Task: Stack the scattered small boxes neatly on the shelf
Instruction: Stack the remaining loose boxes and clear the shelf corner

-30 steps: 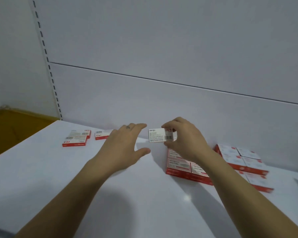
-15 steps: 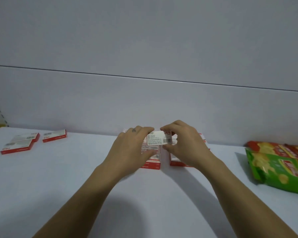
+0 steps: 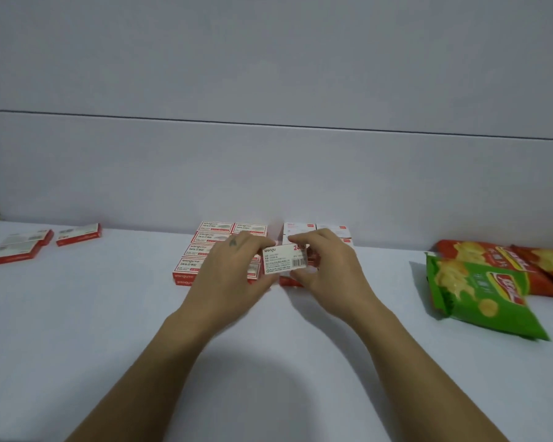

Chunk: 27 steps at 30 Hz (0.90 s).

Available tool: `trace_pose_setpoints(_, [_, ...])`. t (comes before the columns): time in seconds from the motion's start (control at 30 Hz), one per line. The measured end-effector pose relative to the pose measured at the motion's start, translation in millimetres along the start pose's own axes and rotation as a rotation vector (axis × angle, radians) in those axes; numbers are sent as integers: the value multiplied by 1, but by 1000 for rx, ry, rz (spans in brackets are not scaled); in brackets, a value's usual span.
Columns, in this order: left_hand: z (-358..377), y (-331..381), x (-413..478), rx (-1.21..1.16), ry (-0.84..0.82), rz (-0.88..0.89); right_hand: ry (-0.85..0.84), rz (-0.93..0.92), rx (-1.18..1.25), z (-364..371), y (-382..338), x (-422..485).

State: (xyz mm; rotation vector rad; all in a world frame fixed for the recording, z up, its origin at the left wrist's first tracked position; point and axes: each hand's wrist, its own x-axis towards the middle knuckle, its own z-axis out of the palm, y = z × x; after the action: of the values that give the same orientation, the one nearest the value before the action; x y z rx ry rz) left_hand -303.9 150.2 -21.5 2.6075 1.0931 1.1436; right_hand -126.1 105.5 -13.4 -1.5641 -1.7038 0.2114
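Holding one small box (image 3: 284, 260) up between both hands, a person looks down at a white shelf (image 3: 109, 314). Their left hand (image 3: 233, 275) grips the box's left end and their right hand (image 3: 329, 275) pinches its right end w/ curled fingers; label & barcode face the camera. It hangs just above two groups of stacked boxes by the back wall: a red-and-white group (image 3: 201, 250) under the left hand, a whiter group (image 3: 320, 229) behind the right hand. Three loose boxes (image 3: 13, 253) lie far left. A green chip bag (image 3: 486, 301) overlaps red chip bags (image 3: 492, 255) far right.
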Motion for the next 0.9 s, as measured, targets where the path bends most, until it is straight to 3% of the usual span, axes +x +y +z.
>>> trace_pose_setpoints(0.27, [-11, -5, -18, -69, 111, -90, -47, 63, 242, 7, -6, -11])
trace_pose_setpoints(0.53, [-3, 9, -18, -88, 104, 8, -143, 216, 476, 14, -19, -17])
trace_pose_setpoints(0.73, [-3, 1, -16, -162, 37, -33, -352, 379, 1038, 10, -19, -11])
trace_pose_setpoints(0.8, [-2, -2, -18, -215, 41, -92, -325, 445, 1159, 10, -20, -9])
trace_pose_setpoints(0.9, [-2, -5, -19, -325, 56, -159, -170, 477, 1012, 10, -18, -6])
